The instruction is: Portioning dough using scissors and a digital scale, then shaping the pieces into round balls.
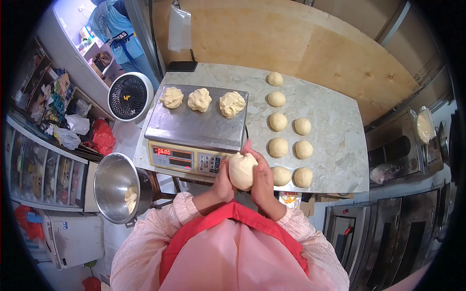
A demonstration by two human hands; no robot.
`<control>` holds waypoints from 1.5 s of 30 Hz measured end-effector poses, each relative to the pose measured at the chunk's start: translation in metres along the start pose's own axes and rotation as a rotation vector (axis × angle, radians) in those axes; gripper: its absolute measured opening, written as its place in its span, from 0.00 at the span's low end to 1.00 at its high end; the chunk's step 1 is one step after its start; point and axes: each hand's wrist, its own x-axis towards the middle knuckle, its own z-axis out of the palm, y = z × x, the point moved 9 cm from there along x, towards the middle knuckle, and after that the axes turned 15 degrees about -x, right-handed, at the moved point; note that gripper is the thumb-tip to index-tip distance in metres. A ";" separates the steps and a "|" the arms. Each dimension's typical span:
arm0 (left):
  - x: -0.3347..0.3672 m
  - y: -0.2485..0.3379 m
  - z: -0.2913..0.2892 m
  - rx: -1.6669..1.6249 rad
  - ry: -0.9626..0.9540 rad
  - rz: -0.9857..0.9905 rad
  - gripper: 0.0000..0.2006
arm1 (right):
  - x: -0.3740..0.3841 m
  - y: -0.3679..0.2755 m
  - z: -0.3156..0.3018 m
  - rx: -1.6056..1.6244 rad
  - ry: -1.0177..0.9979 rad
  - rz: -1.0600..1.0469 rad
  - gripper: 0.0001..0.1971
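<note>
Between my left hand and my right hand is a smooth ball of dough, cupped from both sides at the table's near edge. Just beyond my left hand stands a digital scale with a metal platform and a lit red display. Three rough lumps of dough rest along its far side: a left lump, a middle lump and a right lump. To the right of my hands, several round dough balls sit in two rows on the marbled tabletop.
A steel mixing bowl with some dough inside stands lower left, beside the table. Behind the scale's left side is a round fan. A wooden panel closes off the back. Another person stands at the doorway. Metal ovens are at right.
</note>
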 end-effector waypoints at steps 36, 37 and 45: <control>0.008 -0.020 -0.005 -0.225 -0.084 -0.346 0.22 | 0.014 0.045 0.002 0.199 -0.021 0.395 0.16; 0.008 -0.023 -0.011 -0.227 -0.081 -0.343 0.22 | 0.016 0.035 0.004 0.154 -0.041 0.329 0.18; 0.007 0.007 -0.010 -0.334 -0.096 -0.147 0.22 | -0.012 -0.016 0.012 -0.633 0.053 -0.377 0.35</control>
